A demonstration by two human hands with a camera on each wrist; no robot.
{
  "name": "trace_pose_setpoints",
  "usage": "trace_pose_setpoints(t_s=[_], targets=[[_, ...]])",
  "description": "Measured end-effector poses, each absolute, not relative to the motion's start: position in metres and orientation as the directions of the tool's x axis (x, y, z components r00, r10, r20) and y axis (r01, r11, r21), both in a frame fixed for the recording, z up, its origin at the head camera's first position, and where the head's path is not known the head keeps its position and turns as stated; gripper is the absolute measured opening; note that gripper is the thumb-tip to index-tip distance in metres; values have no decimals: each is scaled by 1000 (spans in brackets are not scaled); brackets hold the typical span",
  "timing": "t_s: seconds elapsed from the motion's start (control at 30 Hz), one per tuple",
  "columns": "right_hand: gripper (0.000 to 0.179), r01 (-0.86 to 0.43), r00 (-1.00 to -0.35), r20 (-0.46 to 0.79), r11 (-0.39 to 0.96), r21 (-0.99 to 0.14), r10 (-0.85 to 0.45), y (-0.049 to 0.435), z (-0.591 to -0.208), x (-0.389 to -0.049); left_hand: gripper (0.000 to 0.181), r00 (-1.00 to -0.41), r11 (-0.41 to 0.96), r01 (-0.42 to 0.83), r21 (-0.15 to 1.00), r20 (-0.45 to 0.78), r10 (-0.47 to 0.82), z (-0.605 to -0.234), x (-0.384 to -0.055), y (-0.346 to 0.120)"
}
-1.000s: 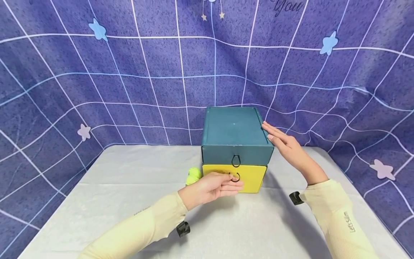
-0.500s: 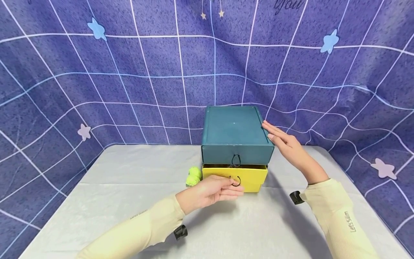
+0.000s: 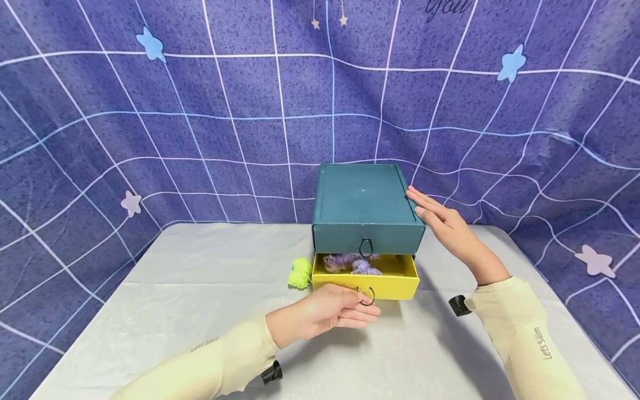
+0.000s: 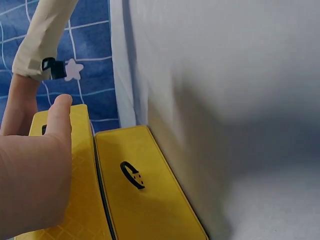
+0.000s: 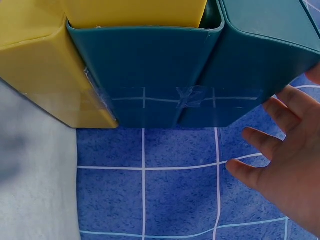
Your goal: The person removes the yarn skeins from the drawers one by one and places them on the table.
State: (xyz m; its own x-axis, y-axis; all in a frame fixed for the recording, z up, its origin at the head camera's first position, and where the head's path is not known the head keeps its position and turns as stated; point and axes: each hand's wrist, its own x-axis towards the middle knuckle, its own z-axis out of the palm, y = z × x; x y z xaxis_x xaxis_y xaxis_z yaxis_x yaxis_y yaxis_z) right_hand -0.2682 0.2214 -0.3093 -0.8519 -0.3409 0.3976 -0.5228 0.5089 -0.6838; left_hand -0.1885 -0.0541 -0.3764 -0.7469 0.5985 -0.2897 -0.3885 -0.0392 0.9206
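Observation:
My left hand (image 3: 325,311) pinches the black loop handle (image 3: 372,299) of a yellow drawer (image 3: 395,288), its other fingers extended below. The drawer stands pulled partway out, with purple fluffy bundles (image 3: 365,268) inside. My right hand (image 3: 452,230) touches the right side of the teal box (image 3: 365,191) above it, fingers mostly straight. In the right wrist view, the teal casing (image 5: 145,60) around the yellow drawer sits between the teal top box (image 5: 235,75) and another yellow box (image 5: 55,75). That lower box's front (image 4: 145,200), with its own black handle (image 4: 131,175), shows in the left wrist view.
A small lime-green fuzzy toy (image 3: 300,273) lies on the white-covered table (image 3: 210,266), just left of the drawers. Behind the table hangs a blue grid-patterned cloth (image 3: 240,139) with stars. The teal top box has a black loop (image 3: 366,248) on its front.
The yellow drawer has slid out toward me from its flush position, with my left hand moving along on its handle. The purple bundles have come into sight. My right hand stays against the teal box.

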Motion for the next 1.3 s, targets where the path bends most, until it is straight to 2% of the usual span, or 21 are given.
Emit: trace_pose_setpoints(t_s=[0.4,0.8,1.3], targets=[[43,-538,-843,409,508,-673,-349,221,-309,-268,30,-734,-5,-355,935,-275,621,-376,-167,-58],[43,-521,-853,394,504,-689,-342,219,-306,-268,28,-755,4,-330,944,-266,600,-382,-147,-61],[43,-515,-857,391,514,-686,-335,222,-310,-270,28,-750,12,-309,951,-252,611,-386,-130,-62]])
